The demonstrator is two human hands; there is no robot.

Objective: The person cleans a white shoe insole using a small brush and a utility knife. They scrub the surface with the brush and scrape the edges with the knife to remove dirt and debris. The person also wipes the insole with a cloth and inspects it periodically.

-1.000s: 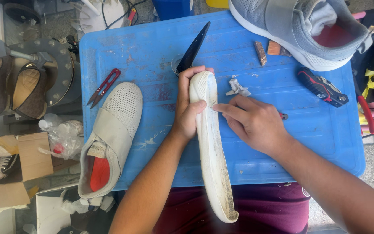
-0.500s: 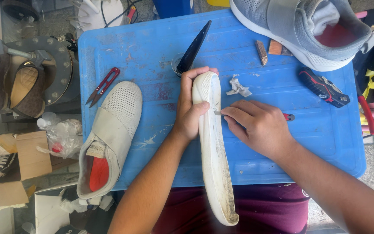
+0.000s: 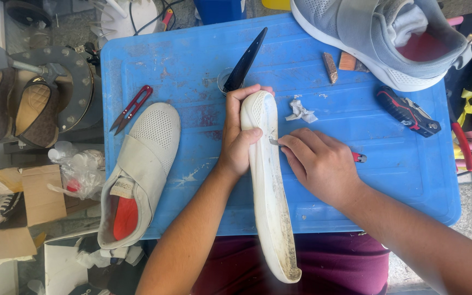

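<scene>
1. Since half a second ago the right hand point(image 3: 323, 164) has edged its small blade a touch further along the sole's edge; the left hand has stayed put and the sole has not shifted.
2. Right fingers point(image 3: 296, 146) are pinched closed around a small metal-bladed knife with a red end point(image 3: 359, 157); its tip touches the side of the long white rubber shoe sole point(image 3: 269, 186).
3. Left hand point(image 3: 239, 145) is wrapped around the toe end of that sole, thumb across the near face, fingers point(image 3: 247, 90) curled over the far edge, gripping it firmly.
4. That sole stands on its edge, toe end over the blue plastic counter point(image 3: 192, 60), heel end reaching back over the person's maroon lap point(image 3: 334, 262).
5. Just beyond the left fingers lies a black curved shoehorn-like blade point(image 3: 247, 59), and beside the sole's toe a crumpled white scrap point(image 3: 300, 112).
6. Left of the arm rests a cream perforated strap shoe with a red insole point(image 3: 140, 169), with red-handled thread snips point(image 3: 132, 108) near its toe.
7. At the far right corner sits a grey mesh sneaker point(image 3: 378, 38); a black-and-red folding utility knife point(image 3: 408, 111) lies below it.
</scene>
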